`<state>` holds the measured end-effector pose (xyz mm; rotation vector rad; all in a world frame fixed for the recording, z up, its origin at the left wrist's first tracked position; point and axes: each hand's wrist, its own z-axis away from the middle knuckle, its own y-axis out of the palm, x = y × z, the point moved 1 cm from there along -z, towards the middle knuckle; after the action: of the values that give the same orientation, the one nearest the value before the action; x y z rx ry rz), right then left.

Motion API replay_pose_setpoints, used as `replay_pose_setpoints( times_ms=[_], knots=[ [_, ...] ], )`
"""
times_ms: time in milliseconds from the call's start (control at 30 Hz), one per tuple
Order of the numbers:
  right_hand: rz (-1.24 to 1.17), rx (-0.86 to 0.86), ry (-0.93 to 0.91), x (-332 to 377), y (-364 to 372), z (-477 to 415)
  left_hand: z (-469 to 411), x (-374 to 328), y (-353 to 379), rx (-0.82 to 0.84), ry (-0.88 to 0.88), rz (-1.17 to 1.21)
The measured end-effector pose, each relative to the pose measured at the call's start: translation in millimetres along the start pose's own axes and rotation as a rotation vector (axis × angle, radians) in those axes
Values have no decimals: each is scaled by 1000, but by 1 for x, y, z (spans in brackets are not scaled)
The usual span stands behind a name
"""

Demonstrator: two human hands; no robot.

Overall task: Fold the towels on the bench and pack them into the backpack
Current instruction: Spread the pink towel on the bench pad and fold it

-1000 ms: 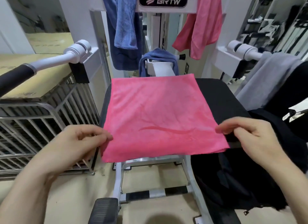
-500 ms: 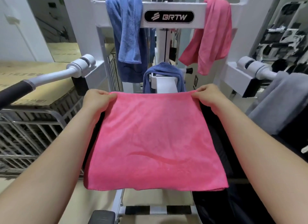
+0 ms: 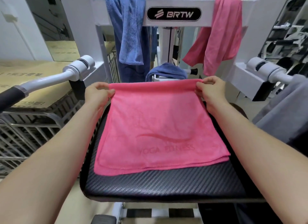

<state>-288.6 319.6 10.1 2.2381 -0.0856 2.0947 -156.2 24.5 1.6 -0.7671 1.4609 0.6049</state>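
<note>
Item 1: folded pink microfibre towel (image 3: 158, 132), faint "YOGA FITNESS" lettering and a swoosh mark on its top face. Lies flat on the black carbon-weave padded desk (image 3: 166, 183), layered edges showing at its 5 o'clock corner; far edge raised off the pad.

Item 2: left hand (image 3: 98, 93), at the towel's 11 o'clock corner. Grip pinched on the far edge, fingers curled over the cloth.

Item 3: right hand (image 3: 210, 90), at the towel's 1 o'clock corner. Grip likewise clamped on the far edge; the edge runs taut between both hands.

Item 4: white steel machine frame with black "BRTW" badge (image 3: 173, 14), at 12 o'clock behind the desk.

Item 5: light blue terry towel (image 3: 131, 32), draped over the frame's crossbar at 11 o'clock, over a darker blue cloth.

Item 6: second pink towel (image 3: 220, 35), draped over the crossbar at 1 o'clock.

Item 7: dark blue towel (image 3: 166, 72), bunched over a white post just beyond the held edge.

Item 8: grey cloth (image 3: 283, 113), hanging at 3 o'clock.

Item 9: wire cage (image 3: 33, 128), at 9 o'clock.
</note>
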Motion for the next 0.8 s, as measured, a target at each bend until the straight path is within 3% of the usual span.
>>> replay_pose_setpoints(
  times_ms=[67, 167, 333, 600, 800],
  knots=[
    [-42, 5, -38, 5, 0, 1, -1, -6, -2, -26, 70, 10],
    [-117, 156, -111, 19, -20, 22, 15, -19, -20, 79, 166, 111],
    [58, 411, -218, 28, -81, 95, 89, -14, -62, 199, 302, 137],
    [349, 478, -310, 2, -125, 158, 152, 25, -102, 380, 428, -37],
    [579, 433, -532, -14, -134, 171, 164, 35, -113, 456, 471, -160]
  ],
)
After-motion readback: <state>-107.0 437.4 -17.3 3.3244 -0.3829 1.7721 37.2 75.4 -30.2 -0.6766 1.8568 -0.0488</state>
